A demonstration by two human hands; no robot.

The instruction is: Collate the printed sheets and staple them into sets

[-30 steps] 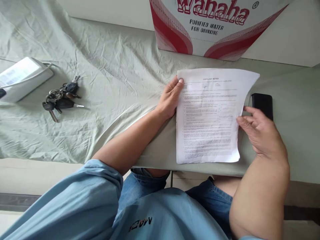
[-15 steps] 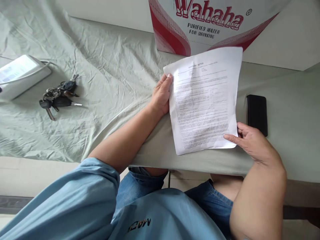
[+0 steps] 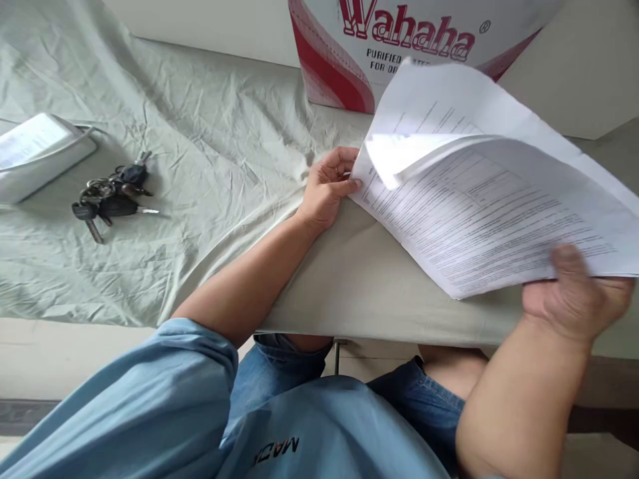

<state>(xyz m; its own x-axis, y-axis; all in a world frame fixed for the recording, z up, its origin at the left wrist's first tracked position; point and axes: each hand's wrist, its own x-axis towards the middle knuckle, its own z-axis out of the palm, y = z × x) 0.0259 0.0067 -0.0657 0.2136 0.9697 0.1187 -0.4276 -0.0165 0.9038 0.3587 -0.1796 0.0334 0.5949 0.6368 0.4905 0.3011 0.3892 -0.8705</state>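
Several printed sheets of paper [image 3: 489, 219] are held between my hands above the table's front edge, turned askew and fanned apart. The top sheet's upper left part curls over and catches the light. My left hand [image 3: 327, 189] pinches the sheets' left edge between thumb and fingers. At the lower right, my right hand [image 3: 579, 293] grips the papers with its thumb on top and the fingers underneath; it is slightly blurred. Small print covers the sheets, too fine to read.
A white and red Wahaha water carton [image 3: 334, 60] stands behind the papers. Left on the wrinkled green cloth [image 3: 224, 133] lie a bunch of keys [image 3: 114, 196] and a white device [image 3: 44, 156] with a cord. My knees are below the table edge.
My right hand has moved right, swinging the papers askew and spreading the sheets, with the top one now curling. The black phone-like object on the right is now covered. My left hand has barely moved.
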